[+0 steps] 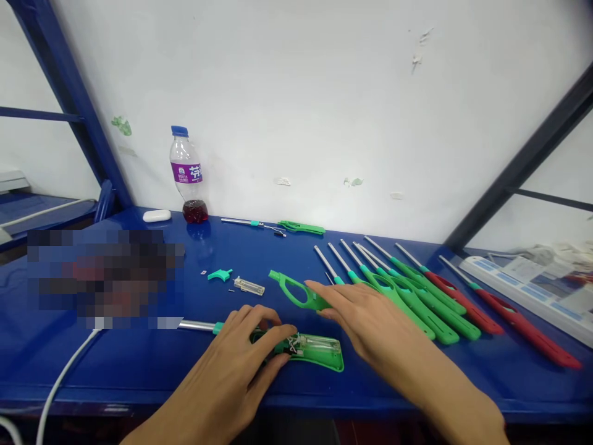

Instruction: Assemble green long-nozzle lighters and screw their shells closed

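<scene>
My left hand (236, 361) is closed on an opened utility lighter, its fingers over the trigger end. The lighter's green half shell (331, 363) lies on the blue table, with a clear fuel tank (319, 344) inside and a metal tube (197, 325) pointing left. Wires and a small black part show by my fingertips. My right hand (361, 312) grips the green cover half (278, 276), which has a trigger loop, just above and right of the lighter. Beyond my left hand lie a loose teal trigger (219, 275) and another clear tank (250, 287).
Several green lighters (417, 309) and red lighters (523, 321) lie at the right, beside a white power strip (528, 296). At the back are a bottle (188, 173), a white case (156, 216), a tube assembly (241, 221) and green shells (303, 228). A blurred patch covers the left.
</scene>
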A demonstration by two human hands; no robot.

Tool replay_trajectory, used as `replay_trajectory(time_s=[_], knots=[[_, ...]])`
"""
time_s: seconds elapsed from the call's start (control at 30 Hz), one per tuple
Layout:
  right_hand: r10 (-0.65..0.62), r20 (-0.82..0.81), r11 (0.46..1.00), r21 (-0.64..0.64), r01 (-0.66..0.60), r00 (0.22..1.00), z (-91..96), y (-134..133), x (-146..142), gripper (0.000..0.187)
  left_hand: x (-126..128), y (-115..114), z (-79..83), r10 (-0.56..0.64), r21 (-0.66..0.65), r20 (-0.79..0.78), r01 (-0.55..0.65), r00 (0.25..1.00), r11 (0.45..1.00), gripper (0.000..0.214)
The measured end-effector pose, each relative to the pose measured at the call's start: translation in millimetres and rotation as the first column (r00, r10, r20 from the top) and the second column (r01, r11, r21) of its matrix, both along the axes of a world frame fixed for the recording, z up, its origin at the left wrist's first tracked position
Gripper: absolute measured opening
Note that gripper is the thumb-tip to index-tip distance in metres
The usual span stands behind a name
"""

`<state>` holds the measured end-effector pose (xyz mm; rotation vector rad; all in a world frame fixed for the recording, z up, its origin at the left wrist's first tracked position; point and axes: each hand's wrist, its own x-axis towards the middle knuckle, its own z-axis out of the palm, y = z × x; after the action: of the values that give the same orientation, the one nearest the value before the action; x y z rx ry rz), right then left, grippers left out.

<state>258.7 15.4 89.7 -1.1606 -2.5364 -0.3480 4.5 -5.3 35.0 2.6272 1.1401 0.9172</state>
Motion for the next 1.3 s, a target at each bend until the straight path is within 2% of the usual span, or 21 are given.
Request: replay_trajectory(time_s=[0.1,0.2,0.3,0.33,0.43,0.6,0.8,1.0,1.13,1.3], knots=[[0.001,-0.063,0.999,0.033,0.001,0.998,-3.0,-9,3,0.062,2,-1,3.4,0.016,0.09,0.101,-0.026,0.995,0.996,0.027],[-0.025,-0.081,0.998,0.06,0.03,0.996,-10.5,-15,0,0.067,0,0,11.8,0.072,0.221,0.253,-0.13,0.965,0.967,0.026],[-0.033,-0.052,0.998,0.058,0.036,0.998,-16.5,-20,-6,0.072,-10,4,24.2,0.159,0.282,0.271,-0.236,0.949,0.93,0.028],[-0.022,-0.036,0.998,0.056,0.024,0.999,-16.8,-21,-9,0.073,-15,6,27.9,0.18,0.275,0.236,-0.243,0.955,0.93,0.028],[0.035,-0.007,0.998,0.06,-0.035,0.999,-12.6,-26,-17,0.077,-33,13,32.7,0.148,0.176,0.056,-0.156,0.987,0.972,0.031],[0.093,0.074,0.994,0.054,-0.097,0.993,-5.7,-31,-32,0.088,-47,22,25.0,0.1,0.083,-0.073,-0.094,0.992,0.992,0.036],[0.085,0.053,0.995,0.039,-0.087,0.995,-11.8,-27,-41,0.075,-47,26,23.8,0.052,0.017,-0.114,-0.051,0.992,0.999,0.029],[0.05,0.024,0.999,-0.021,-0.05,0.998,-23.4,-24,-41,0.052,-48,27,23.2,0.047,-0.006,-0.15,-0.048,0.988,0.999,0.027],[0.024,0.019,0.999,-0.046,-0.023,1.0,-27.7,-22,-41,0.045,-46,27,24.6,0.064,-0.051,-0.154,-0.073,0.986,0.996,0.027],[0.046,-0.028,0.996,-0.073,-0.048,0.999,-26.6,-20,-37,0.04,-45,28,25.2,0.072,-0.055,-0.161,-0.081,0.984,0.995,0.028]])
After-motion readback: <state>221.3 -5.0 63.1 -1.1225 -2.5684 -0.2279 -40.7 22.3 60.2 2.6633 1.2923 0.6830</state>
